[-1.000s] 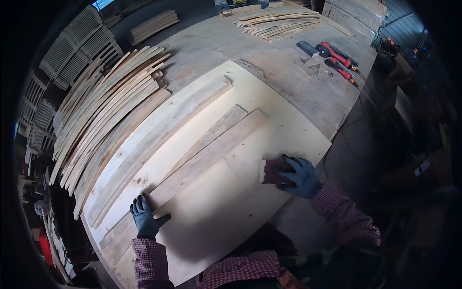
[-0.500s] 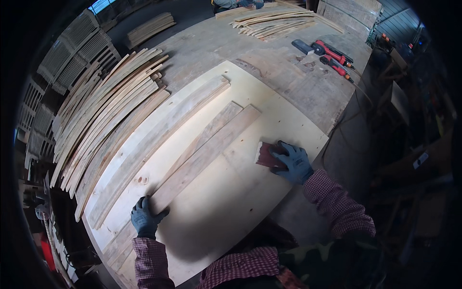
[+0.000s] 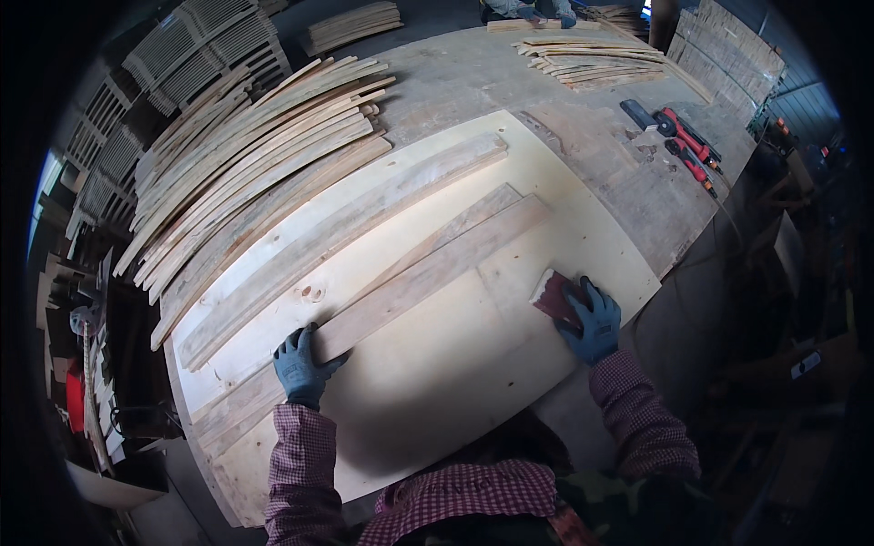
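Observation:
My left hand [image 3: 307, 366], in a blue-grey glove, is closed across a long wooden plank [image 3: 437, 268], thumb on one side and fingers on the other. A second, narrower plank [image 3: 478, 216] lies tight against it at a slight angle. In my gloved right hand [image 3: 592, 320] is a dark red sanding block [image 3: 553, 297] with a pale edge, held over the right part of a light plywood board [image 3: 473, 337]. Its underside is hidden, so contact with the board is hard to tell. Another plank [image 3: 346, 241] lies farther left on the board.
A large pile of thin wooden strips [image 3: 264, 168] lies to the left of the board. Red-and-black power tools [image 3: 687, 141] rest on the worktable [image 3: 455, 77] at right. Another strip pile [image 3: 592, 64] stands at the far side, near a co-worker's hands [image 3: 546, 18].
The whole view has shifted, so the board and piles sit farther right. My right hand has turned slightly, tilting the sanding block. My left hand stays on the plank.

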`<move>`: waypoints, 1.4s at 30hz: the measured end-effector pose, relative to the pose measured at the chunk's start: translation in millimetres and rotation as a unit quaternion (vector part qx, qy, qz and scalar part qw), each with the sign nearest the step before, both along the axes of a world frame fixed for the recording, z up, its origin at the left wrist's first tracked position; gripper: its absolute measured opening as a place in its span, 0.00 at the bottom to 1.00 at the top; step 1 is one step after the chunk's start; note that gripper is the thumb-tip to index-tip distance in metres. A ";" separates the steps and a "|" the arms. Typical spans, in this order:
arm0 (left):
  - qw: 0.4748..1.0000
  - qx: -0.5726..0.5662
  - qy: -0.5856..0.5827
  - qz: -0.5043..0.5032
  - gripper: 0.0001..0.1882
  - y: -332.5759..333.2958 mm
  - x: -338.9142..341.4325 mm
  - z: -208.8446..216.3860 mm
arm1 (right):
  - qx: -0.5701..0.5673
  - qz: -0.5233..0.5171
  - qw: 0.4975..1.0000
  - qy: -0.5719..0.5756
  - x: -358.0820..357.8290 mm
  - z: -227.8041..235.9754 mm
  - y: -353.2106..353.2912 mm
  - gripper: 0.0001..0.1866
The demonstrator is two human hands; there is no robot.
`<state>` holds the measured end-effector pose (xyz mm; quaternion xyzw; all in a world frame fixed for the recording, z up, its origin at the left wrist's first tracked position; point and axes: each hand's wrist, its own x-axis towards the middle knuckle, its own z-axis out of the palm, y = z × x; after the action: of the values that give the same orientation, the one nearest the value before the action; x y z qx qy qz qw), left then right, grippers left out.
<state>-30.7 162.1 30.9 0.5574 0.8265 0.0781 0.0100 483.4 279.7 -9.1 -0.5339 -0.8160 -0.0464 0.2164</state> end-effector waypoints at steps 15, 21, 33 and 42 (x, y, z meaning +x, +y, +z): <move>0.990 -0.140 0.010 -0.032 0.48 13.3 -16.8 15.5 | -0.005 0.011 1.000 -0.011 7.2 -6.3 -0.3 0.37; 0.926 -0.285 -0.234 -0.078 0.47 40.1 -55.6 56.9 | -0.018 0.008 1.000 -0.017 6.0 -4.7 1.4 0.37; 0.874 -0.217 -0.426 -0.087 0.40 30.3 -85.5 30.8 | -0.002 0.011 1.000 -0.018 8.9 -12.1 3.4 0.35; 0.982 -0.147 -0.109 -0.046 0.53 -4.7 -12.7 40.2 | -0.007 0.014 1.000 -0.007 12.0 -14.1 6.5 0.36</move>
<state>-43.4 157.4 71.1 0.5757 0.7963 0.0158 0.1852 495.4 286.2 -23.2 -0.5238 -0.8251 -0.0420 0.2075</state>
